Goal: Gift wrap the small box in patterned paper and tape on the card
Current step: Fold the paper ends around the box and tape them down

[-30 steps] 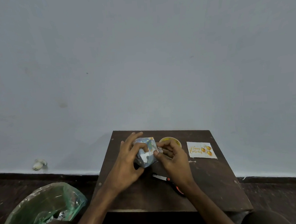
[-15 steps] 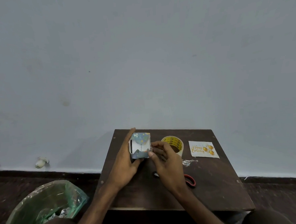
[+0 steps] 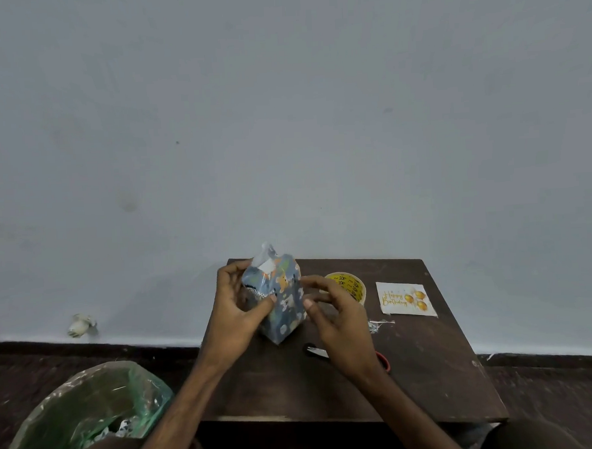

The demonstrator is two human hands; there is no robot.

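A person's left hand (image 3: pixel 236 313) grips a small box (image 3: pixel 285 304) wrapped in patterned paper, tilted above the dark surface (image 3: pixel 432 371), while the right hand (image 3: pixel 340 319) pinches its right edge with thumb and forefinger. A tape roll (image 3: pixel 351 285), birthday card (image 3: pixel 406 299) and scissors (image 3: pixel 384 360) lie to the right.

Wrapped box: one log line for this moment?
left hand grips box | right hand touches its side | card, tape roll on table
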